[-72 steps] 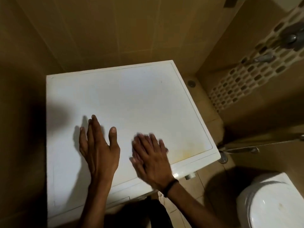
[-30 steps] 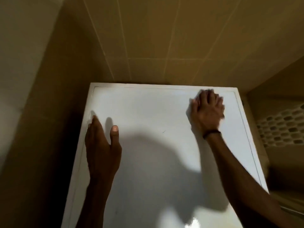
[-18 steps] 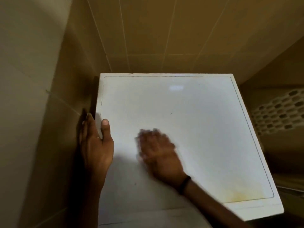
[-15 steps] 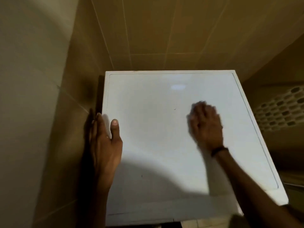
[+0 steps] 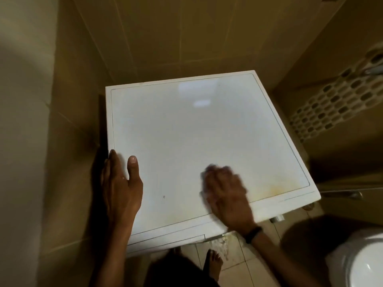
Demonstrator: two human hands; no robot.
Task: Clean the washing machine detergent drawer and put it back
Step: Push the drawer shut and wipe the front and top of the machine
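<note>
From above I see the white washing machine top (image 5: 196,131). A thin seam on its front left edge (image 5: 165,239) may be the detergent drawer's outline; the drawer itself is hidden. My left hand (image 5: 122,189) rests on the top's left edge, fingers straight along the side and thumb on the surface. My right hand (image 5: 226,195) lies flat on the top near the front, blurred by motion, with a dark band on its wrist. I see nothing held in either hand.
A yellowish stain (image 5: 275,189) marks the top's front right corner. Tiled walls close in at the left and back. A white toilet (image 5: 362,262) stands at the lower right. My bare foot (image 5: 214,264) is on the floor tiles beside a wet patch (image 5: 221,245).
My right hand has swept back and forth across the top and is now near the front edge. My left hand has shifted from the surface to the left edge. The view has tilted down.
</note>
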